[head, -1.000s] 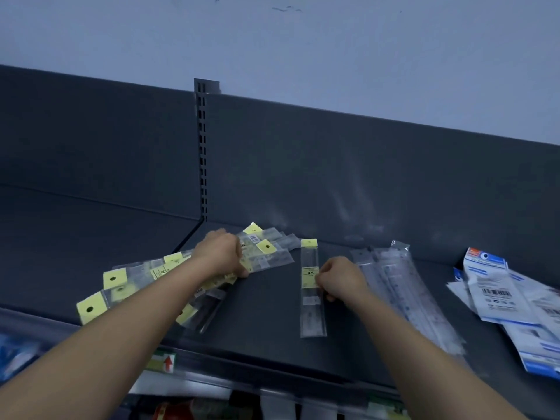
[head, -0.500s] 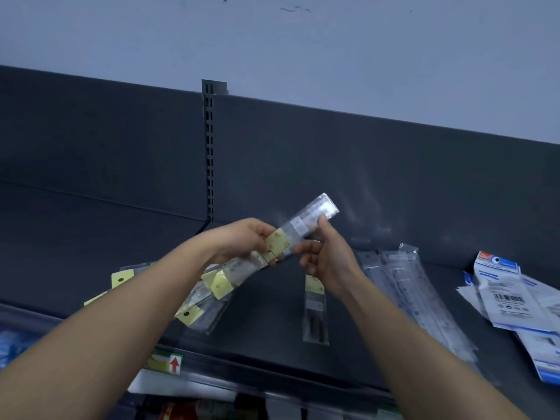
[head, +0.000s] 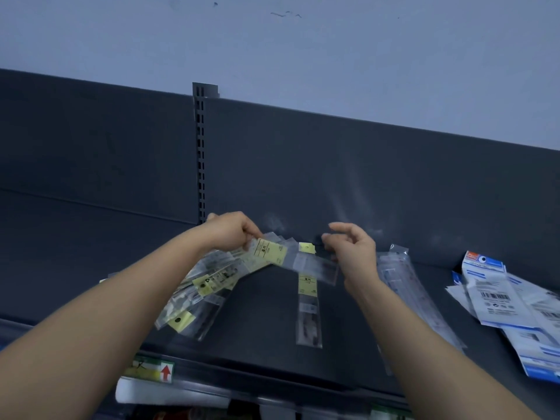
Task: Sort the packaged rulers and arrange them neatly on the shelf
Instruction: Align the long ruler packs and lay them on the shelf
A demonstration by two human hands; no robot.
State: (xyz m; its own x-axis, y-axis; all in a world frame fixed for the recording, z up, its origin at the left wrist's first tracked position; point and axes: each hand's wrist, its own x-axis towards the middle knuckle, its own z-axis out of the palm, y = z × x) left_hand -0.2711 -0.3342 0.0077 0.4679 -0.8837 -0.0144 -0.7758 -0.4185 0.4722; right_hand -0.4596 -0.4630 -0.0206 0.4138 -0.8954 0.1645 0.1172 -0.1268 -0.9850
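Note:
My left hand [head: 230, 234] grips a fanned bundle of packaged rulers [head: 212, 280] with yellow labels, lifted a little above the dark shelf [head: 260, 331]. The top ruler package [head: 306, 263] sticks out to the right toward my right hand [head: 353, 253]. That hand hovers with thumb and forefinger apart and nothing pinched between them; the package's far end reaches its palm. One short ruler package [head: 308, 307] lies alone on the shelf, pointing front to back, below and between my hands.
A pile of long clear ruler packages [head: 406, 286] lies to the right of my right hand. Blue-and-white packages [head: 503, 295] are heaped at the far right. A slotted upright [head: 200, 162] splits the back panel. A red-arrow price tag [head: 165, 372] sits on the shelf's front edge.
Both hands lifted off the shelf with the bundle. The top package, raised and pinched by my right hand half a second ago, has swung down to the right, and the right fingers have let go.

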